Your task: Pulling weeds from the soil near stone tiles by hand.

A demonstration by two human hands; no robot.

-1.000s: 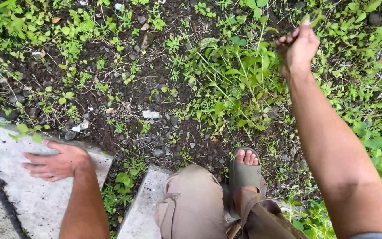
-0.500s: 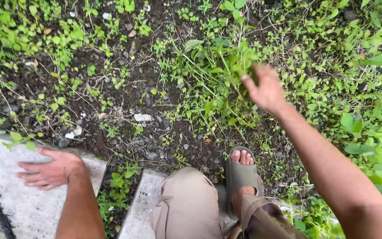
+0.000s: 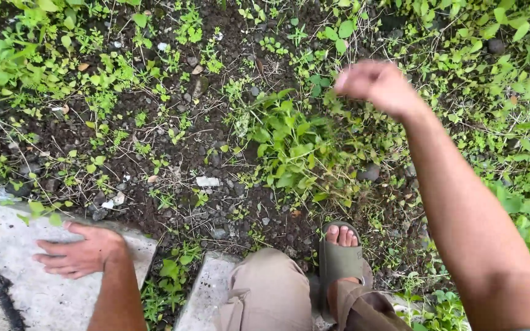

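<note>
Fingers of the right hand (image 3: 380,86) are curled in toward the palm above the leafy green weed clump (image 3: 292,144), but the hand is blurred and I cannot tell whether any stems are pinched between them. Half a second ago this hand was lower, fingers spread into the clump's top; now it has lifted and closed, clear of the leaves, which reads as a pull or a pluck. The clump stands rooted in the dark stony soil (image 3: 216,178), just ahead of the olive-green rubber sandal (image 3: 340,260). Left hand (image 3: 81,251) has stayed flat, fingers spread, pressed on the pale grey concrete slab (image 3: 13,239) as a brace. No container shows anywhere in view, so nothing visible holds pulled weeds.
</note>
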